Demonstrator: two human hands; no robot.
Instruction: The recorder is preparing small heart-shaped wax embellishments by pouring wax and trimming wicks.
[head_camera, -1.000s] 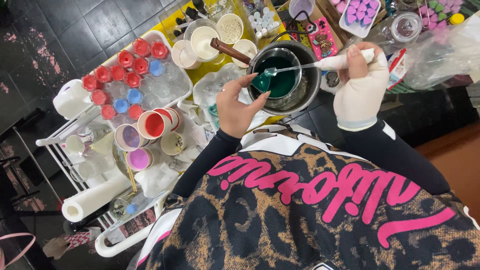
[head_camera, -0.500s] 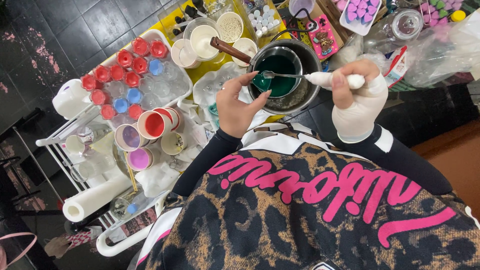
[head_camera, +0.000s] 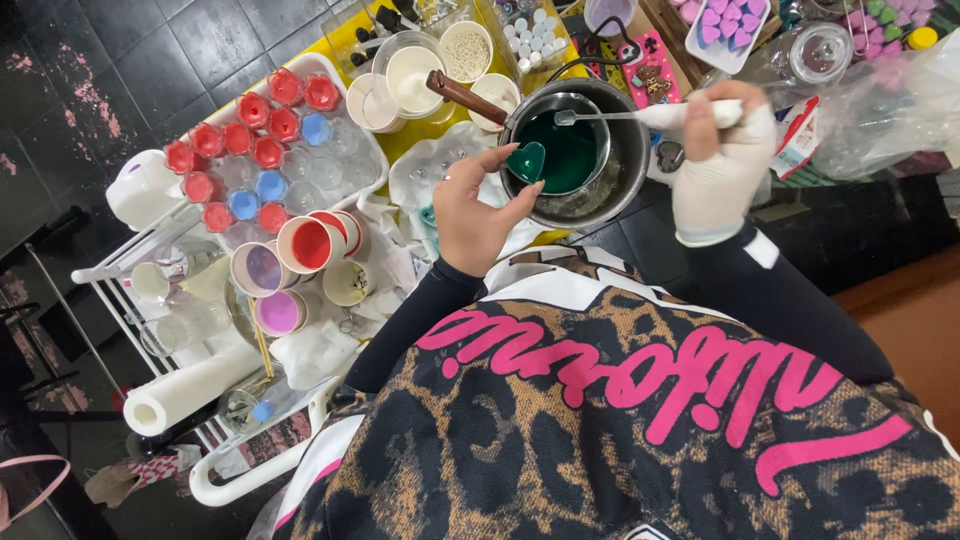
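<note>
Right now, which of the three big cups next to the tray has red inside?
The cup nearest the tray, the red cup. The two cups below it, and, hold purple and pink.

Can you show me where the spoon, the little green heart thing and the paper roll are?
spoon (head_camera: 600, 116): head view, on its metal stem.
green heart mould (head_camera: 527, 161): head view, on its middle.
paper roll (head_camera: 190, 387): head view, on its side.

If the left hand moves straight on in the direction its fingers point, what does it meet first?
The left hand holds a small teal heart at the rim of the metal pot. Going straight on, it would probably meet the green liquid inside, though depth is unclear.
</note>
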